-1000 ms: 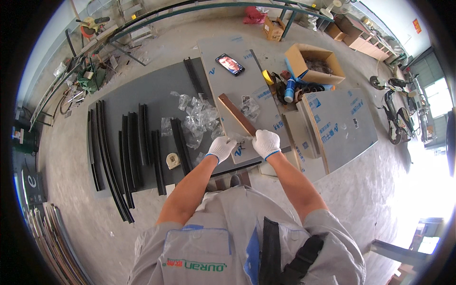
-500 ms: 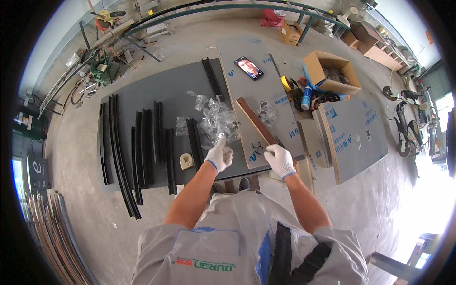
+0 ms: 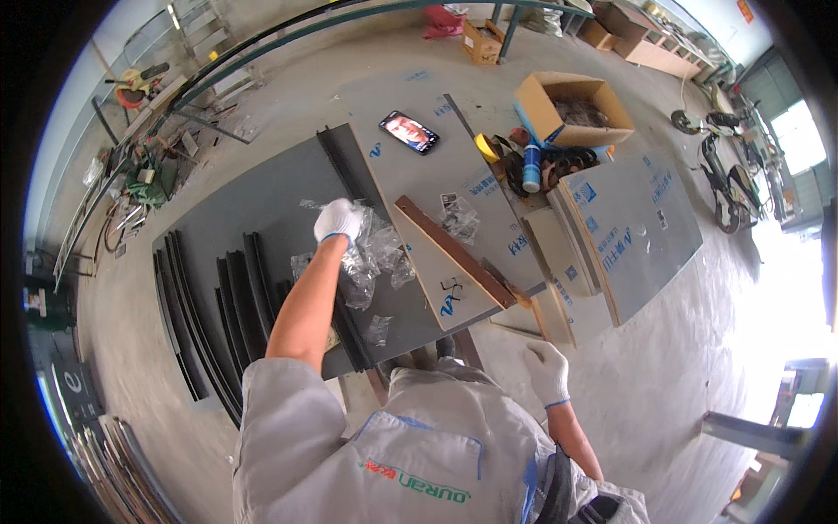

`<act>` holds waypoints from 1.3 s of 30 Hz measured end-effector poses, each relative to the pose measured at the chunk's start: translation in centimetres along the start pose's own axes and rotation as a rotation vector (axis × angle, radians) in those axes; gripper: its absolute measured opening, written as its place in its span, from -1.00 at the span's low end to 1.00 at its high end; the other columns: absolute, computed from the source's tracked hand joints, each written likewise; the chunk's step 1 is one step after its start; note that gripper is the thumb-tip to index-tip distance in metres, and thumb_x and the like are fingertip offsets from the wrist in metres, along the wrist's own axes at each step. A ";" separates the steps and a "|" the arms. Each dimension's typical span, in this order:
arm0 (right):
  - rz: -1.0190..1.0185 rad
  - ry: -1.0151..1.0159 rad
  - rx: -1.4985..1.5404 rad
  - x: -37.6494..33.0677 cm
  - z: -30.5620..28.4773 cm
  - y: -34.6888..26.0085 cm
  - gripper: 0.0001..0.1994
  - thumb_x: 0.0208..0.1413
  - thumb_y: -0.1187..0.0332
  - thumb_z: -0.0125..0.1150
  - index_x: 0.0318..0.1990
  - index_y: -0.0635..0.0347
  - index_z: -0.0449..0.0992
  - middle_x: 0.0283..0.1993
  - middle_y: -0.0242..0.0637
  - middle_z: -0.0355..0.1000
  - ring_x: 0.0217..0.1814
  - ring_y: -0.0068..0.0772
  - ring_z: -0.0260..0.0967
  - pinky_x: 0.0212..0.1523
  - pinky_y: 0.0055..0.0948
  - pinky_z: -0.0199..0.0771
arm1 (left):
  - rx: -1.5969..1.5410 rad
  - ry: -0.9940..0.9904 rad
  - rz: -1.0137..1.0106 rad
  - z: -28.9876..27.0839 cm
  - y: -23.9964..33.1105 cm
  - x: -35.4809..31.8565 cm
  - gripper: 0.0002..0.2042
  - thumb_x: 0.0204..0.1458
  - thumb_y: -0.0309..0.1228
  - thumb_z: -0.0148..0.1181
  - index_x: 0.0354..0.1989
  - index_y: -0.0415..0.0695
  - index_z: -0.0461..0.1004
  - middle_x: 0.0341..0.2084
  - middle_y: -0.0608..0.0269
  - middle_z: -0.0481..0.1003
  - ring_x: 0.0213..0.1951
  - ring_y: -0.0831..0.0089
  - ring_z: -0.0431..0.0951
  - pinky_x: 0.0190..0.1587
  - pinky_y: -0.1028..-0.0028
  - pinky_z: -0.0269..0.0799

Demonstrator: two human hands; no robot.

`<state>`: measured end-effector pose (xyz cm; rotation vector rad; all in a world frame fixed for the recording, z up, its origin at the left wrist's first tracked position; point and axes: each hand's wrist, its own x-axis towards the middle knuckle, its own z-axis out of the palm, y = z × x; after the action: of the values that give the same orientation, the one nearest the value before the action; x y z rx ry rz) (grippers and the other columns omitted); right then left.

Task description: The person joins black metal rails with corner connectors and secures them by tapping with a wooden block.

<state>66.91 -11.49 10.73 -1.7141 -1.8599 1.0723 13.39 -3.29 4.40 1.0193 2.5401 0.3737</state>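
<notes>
My left hand, in a white knit glove with a blue cuff, reaches over crumpled clear plastic bags on the dark grey panel. Its fingers look curled; whatever they may hold is hidden. My right hand, gloved the same way, hangs loosely closed off the table's near right side, and nothing shows in it. A flat reddish-brown strip rests diagonally on the light grey board, touched by neither hand. Nearest my left forearm is a black channel profile. Another black profile lies beyond my left hand.
Several long black profiles lie at the left of the panel. A phone with a lit screen lies on the board. Beyond to the right are a blue can, an open cardboard box and stacked grey boards. A green metal frame stands behind.
My right hand has let go of the brown strip and drawn back to the right. My left hand has moved up and left over the plastic bags. The view has shifted right.
</notes>
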 end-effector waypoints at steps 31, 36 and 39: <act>0.153 0.121 0.027 -1.4 -0.9 5.5 -0.79 0.21 0.42 0.32 -0.06 0.34 0.68 -0.36 -0.27 0.60 -0.36 -0.56 0.51 -0.28 -0.43 0.54 | -0.018 -0.018 0.198 -7.2 -4.2 3.0 -0.75 0.07 -0.25 0.25 -0.26 -0.16 0.74 -0.31 -0.04 0.70 -0.30 0.07 0.74 -0.13 0.20 0.63; 0.097 0.133 0.026 -0.5 -1.5 4.7 -0.79 0.21 0.43 0.31 -0.06 0.33 0.69 -0.35 -0.27 0.60 -0.35 -0.55 0.51 -0.27 -0.43 0.54 | -0.386 -0.232 -0.118 -4.7 -1.1 7.2 -0.75 0.07 -0.28 0.27 -0.39 -0.24 0.71 -0.33 -0.09 0.70 -0.27 -0.05 0.73 -0.19 0.07 0.59; 0.119 0.168 0.061 -1.0 -2.3 4.8 -0.80 0.22 0.44 0.31 -0.06 0.33 0.69 -0.34 -0.28 0.61 -0.34 -0.56 0.51 -0.26 -0.45 0.54 | 0.193 0.011 0.410 -2.2 -6.7 8.8 -0.67 0.12 -0.25 0.06 -0.35 -0.18 0.73 -0.27 -0.08 0.69 -0.17 -0.11 0.71 -0.11 0.03 0.61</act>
<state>71.92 -12.01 8.78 -1.8385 -1.6251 0.9848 2.49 -1.98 1.70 1.6209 2.4003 0.2438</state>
